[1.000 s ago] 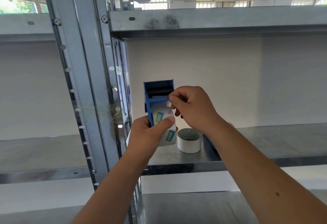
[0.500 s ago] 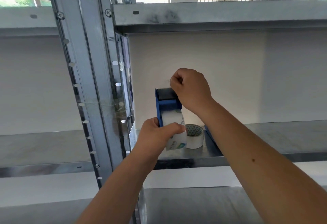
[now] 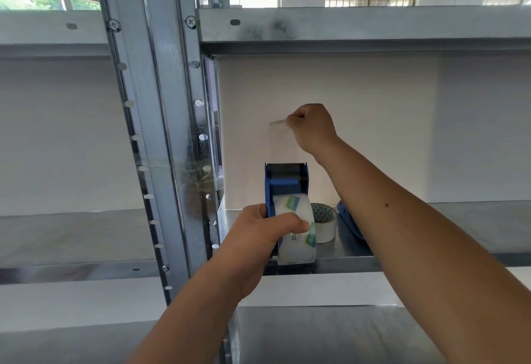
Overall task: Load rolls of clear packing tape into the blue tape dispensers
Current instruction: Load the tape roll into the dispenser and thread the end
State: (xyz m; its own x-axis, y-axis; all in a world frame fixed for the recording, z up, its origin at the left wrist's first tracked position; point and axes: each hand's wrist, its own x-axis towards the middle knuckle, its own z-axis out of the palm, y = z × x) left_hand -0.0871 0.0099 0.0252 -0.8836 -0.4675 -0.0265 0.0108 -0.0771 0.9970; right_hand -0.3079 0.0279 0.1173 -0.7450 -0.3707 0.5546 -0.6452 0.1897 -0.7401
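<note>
My left hand [image 3: 258,234] grips a blue tape dispenser [image 3: 284,182] held upright in front of the metal shelf, thumb across the clear tape roll [image 3: 297,231] seated in it. A clear strip of tape [image 3: 280,142] runs up from the dispenser's toothed blade. My right hand [image 3: 311,129] is closed on the strip's free end, well above the dispenser. Behind, a second tape roll [image 3: 326,224] stands on the shelf, and part of another blue dispenser [image 3: 349,220] shows beside it, mostly hidden by my right forearm.
The grey metal shelf [image 3: 431,237] lies at hand height, with another shelf beam [image 3: 344,24] overhead. A perforated steel upright [image 3: 161,133] stands just left of my left hand. A lower shelf surface [image 3: 316,335] is beneath my arms.
My right hand has risen from the dispenser's mouth, drawing a length of clear tape upward. The dispenser and left hand sit lower in view than before.
</note>
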